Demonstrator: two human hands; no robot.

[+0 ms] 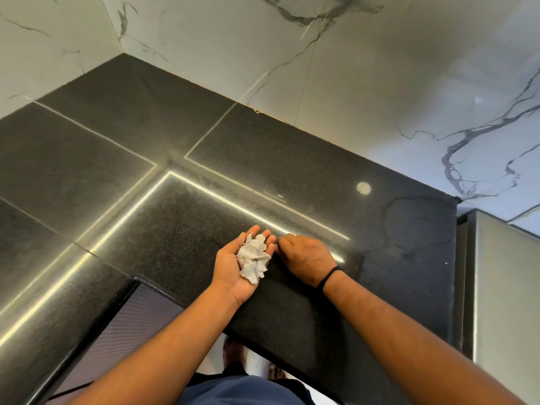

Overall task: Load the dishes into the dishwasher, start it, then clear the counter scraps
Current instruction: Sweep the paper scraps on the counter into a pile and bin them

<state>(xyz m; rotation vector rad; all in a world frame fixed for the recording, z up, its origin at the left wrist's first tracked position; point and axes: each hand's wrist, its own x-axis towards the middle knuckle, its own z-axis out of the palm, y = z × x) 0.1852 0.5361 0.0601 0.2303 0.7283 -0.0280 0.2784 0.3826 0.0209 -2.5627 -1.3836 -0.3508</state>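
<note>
My left hand (pixel 233 264) lies palm up over the black granite counter (pixel 181 217), fingers straight, carrying a heap of crumpled white paper scraps (pixel 253 260). My right hand (pixel 304 257) is palm down just to its right, fingers curled against the counter next to the left fingertips. A tiny white bit seems to sit at the right fingertips, too small to be sure. A black band circles the right wrist.
The L-shaped counter runs into a corner of white marble walls (pixel 380 83). Its front edge (pixel 263 343) crosses below my forearms, with ribbed cabinet fronts (pixel 131 325) beneath. A grey panel (pixel 502 287) stands at the right. A round light reflection (pixel 363 188) shows on the counter.
</note>
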